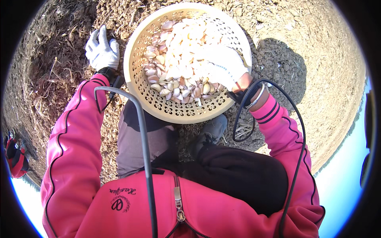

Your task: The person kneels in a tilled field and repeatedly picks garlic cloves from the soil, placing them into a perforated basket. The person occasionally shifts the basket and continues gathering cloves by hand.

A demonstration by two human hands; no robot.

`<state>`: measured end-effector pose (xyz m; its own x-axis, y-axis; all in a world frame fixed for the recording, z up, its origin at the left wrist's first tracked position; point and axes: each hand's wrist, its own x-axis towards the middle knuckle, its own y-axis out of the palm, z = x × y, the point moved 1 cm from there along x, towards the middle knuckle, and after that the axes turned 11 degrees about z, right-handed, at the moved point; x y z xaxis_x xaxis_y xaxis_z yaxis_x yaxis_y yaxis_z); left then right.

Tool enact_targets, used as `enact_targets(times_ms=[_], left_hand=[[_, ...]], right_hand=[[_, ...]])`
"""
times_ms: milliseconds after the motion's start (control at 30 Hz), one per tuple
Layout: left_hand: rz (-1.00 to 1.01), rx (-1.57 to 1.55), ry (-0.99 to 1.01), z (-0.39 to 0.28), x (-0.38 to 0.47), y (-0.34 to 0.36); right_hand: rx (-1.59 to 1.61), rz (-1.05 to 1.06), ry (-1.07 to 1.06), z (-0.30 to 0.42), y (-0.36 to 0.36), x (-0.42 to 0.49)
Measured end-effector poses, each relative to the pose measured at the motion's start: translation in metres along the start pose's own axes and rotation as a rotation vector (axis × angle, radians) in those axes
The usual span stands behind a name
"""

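A round cream plastic basket [178, 117] with a pierced wall sits on the soil in front of me, holding a heap of garlic cloves [184, 89]. My left hand [102, 52], in a white knit glove, is just left of the basket over the dry soil, its fingers apart and nothing seen in it. My right hand [223, 64], also in a white glove, reaches over the basket's right rim onto the cloves. Strong glare washes out its fingers, so whether it holds any cloves is hidden.
Crumbly soil [312, 59] with straw lies all around. A black cable [302, 125] loops from my right wrist, and a grey cable [143, 131] crosses my left side. My shoe [211, 131] is close below the basket. Another person [18, 159] is at the far left edge.
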<state>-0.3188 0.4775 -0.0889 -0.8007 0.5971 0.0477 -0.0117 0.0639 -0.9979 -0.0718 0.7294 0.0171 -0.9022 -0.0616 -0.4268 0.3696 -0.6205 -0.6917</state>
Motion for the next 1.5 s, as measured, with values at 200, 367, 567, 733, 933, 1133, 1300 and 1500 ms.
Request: enact_targets(times_ms=[200, 367, 567, 733, 933, 1133, 1300, 1500], left_hand=[[-0.019, -0.003, 0.007, -0.003, 0.000, -0.003], [-0.004, -0.010, 0.002, -0.003, 0.001, -0.004], [-0.048, -0.013, 0.054, 0.006, -0.002, 0.007], [0.087, -0.047, 0.123, 0.006, 0.011, -0.026], [0.239, -1.183, 0.040, -0.080, -0.044, -0.143], [0.690, -0.911, 0.475, -0.218, -0.137, -0.167], [0.644, -0.880, 0.483, -0.251, -0.166, -0.163], [0.695, -1.101, 0.351, -0.268, -0.168, -0.152]], right_hand=[[-0.003, 0.021, 0.042, -0.008, 0.016, 0.010], [0.364, -0.026, 0.005, -0.017, 0.007, -0.003], [0.940, -0.098, -0.051, -0.018, 0.000, -0.033], [1.224, -0.210, -0.099, -0.006, 0.010, -0.072], [1.821, -0.204, -0.100, 0.001, 0.027, -0.114], [1.586, -0.245, 0.097, 0.019, 0.052, -0.136], [1.636, -0.318, 0.240, 0.016, 0.075, -0.169], [1.596, -0.393, 0.113, 0.015, 0.079, -0.183]])
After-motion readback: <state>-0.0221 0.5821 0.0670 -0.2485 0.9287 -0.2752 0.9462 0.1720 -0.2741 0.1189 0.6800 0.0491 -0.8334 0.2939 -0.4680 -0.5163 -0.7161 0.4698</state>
